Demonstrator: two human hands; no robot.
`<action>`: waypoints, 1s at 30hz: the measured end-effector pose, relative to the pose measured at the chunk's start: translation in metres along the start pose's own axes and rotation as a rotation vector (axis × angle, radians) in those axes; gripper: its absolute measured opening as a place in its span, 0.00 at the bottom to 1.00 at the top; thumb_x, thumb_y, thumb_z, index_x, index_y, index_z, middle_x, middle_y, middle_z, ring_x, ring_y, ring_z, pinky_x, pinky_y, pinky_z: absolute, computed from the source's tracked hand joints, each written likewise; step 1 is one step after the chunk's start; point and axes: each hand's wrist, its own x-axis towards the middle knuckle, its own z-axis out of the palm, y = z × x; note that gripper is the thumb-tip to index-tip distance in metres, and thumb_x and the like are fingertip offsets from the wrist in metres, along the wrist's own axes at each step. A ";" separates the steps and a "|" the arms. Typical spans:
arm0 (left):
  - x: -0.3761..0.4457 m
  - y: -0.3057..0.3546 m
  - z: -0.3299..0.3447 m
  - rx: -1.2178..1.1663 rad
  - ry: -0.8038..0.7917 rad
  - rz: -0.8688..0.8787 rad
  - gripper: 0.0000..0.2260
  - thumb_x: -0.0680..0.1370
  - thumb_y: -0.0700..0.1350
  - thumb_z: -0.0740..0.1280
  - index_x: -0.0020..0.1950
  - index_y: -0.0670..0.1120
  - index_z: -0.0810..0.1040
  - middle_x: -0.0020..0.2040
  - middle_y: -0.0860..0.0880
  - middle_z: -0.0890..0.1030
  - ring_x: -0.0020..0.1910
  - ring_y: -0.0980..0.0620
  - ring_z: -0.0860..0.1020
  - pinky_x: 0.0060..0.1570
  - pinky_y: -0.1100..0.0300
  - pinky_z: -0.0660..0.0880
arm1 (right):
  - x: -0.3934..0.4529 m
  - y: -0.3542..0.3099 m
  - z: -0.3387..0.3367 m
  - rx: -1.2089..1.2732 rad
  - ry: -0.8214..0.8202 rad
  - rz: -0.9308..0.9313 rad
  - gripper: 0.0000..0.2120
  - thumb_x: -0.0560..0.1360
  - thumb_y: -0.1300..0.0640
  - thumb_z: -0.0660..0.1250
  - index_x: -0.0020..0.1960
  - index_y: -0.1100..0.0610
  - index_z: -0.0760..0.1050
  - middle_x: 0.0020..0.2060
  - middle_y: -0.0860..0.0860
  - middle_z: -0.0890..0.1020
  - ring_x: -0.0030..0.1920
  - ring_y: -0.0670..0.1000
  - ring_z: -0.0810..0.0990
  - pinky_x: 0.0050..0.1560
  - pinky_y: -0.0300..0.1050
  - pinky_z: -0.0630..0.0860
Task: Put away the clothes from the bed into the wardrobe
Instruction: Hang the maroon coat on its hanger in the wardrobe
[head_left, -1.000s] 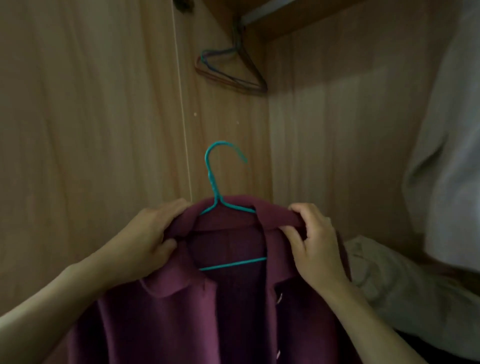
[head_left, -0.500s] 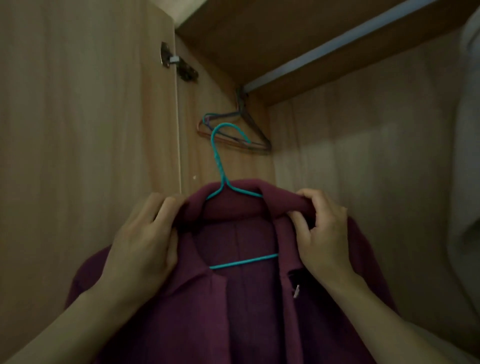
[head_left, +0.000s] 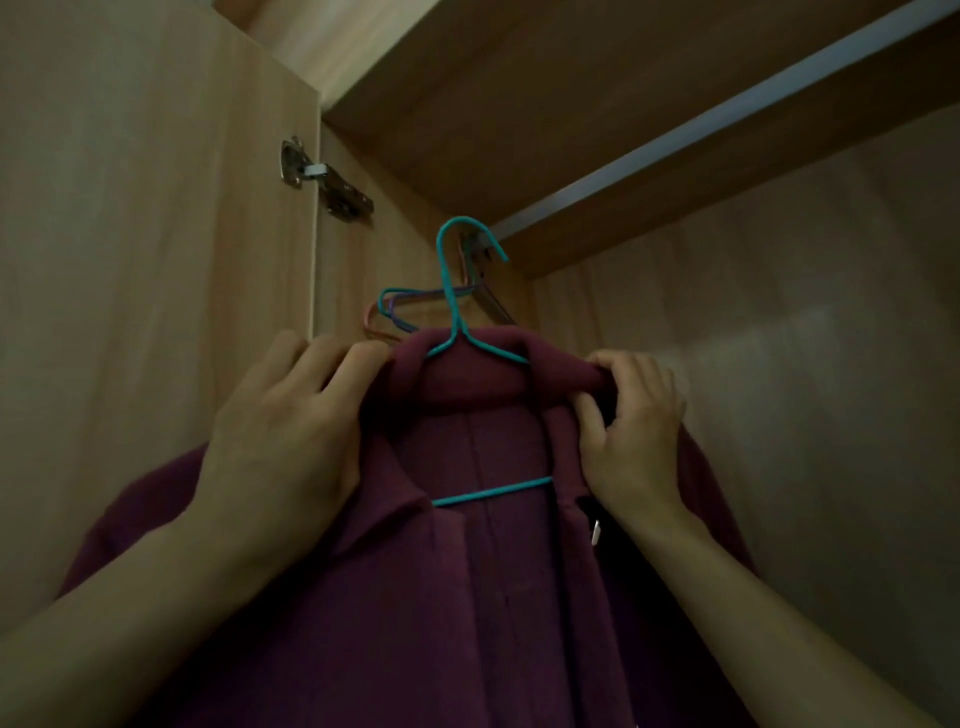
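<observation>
A maroon collared shirt (head_left: 478, 597) hangs on a teal wire hanger (head_left: 453, 306), raised inside the wooden wardrobe. My left hand (head_left: 291, 426) grips the shirt's left shoulder at the collar. My right hand (head_left: 631, 431) pinches the right side of the collar. The hanger's hook sits just below the left end of the silver clothes rail (head_left: 701, 130), and I cannot tell if it touches the rail.
Several empty wire hangers (head_left: 410, 312) hang at the rail's left end, behind the shirt. The open wardrobe door (head_left: 145, 260) stands at left with a metal hinge (head_left: 322, 179). The wardrobe's back wall (head_left: 805, 364) fills the right.
Both hands have lifted the shirt and hanger upward, from low in the wardrobe to just under the rail. The view has tilted up, and the pale garments at right have left the frame.
</observation>
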 end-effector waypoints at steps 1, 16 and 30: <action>0.009 -0.001 0.006 0.020 0.010 -0.004 0.20 0.71 0.38 0.61 0.63 0.43 0.75 0.51 0.44 0.77 0.48 0.40 0.73 0.43 0.43 0.74 | 0.008 0.006 0.007 0.000 0.001 -0.008 0.12 0.74 0.58 0.68 0.57 0.51 0.74 0.50 0.44 0.75 0.53 0.49 0.71 0.54 0.43 0.62; 0.156 -0.021 0.129 0.194 0.031 0.020 0.17 0.73 0.39 0.64 0.62 0.45 0.72 0.53 0.42 0.74 0.50 0.42 0.70 0.40 0.47 0.73 | 0.144 0.115 0.140 0.033 0.041 -0.050 0.16 0.76 0.61 0.65 0.62 0.50 0.72 0.53 0.51 0.74 0.55 0.52 0.71 0.53 0.45 0.62; 0.211 -0.021 0.199 0.309 -0.015 0.028 0.20 0.74 0.43 0.55 0.66 0.46 0.69 0.59 0.41 0.73 0.54 0.42 0.69 0.44 0.55 0.65 | 0.189 0.177 0.211 0.078 -0.020 -0.031 0.15 0.75 0.64 0.64 0.61 0.54 0.71 0.52 0.56 0.76 0.53 0.57 0.74 0.52 0.53 0.74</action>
